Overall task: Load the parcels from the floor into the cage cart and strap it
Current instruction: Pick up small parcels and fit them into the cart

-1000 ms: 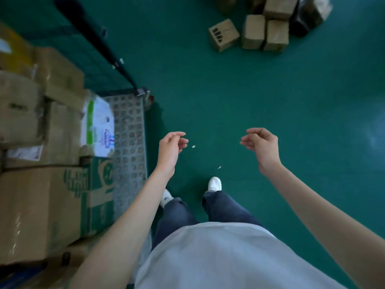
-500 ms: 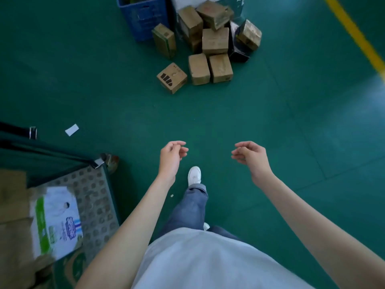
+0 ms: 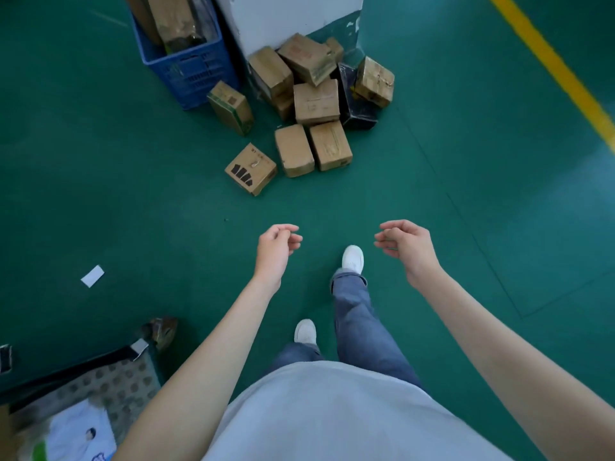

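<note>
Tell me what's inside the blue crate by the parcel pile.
The blue crate holds tall brown cardboard pieces standing upright, with something dark beside them. The crate walls hide whatever lies lower down.

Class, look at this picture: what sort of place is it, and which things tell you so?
Probably a warehouse or parcel depot: cardboard parcels piled on a green painted floor with a yellow line, beside a blue crate.

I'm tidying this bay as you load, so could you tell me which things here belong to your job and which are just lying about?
For the job:
parcels on the floor
cage cart
white parcel in the cart
left hand and right hand, both empty

Lying about:
blue crate
white slip of paper
yellow floor line
</note>
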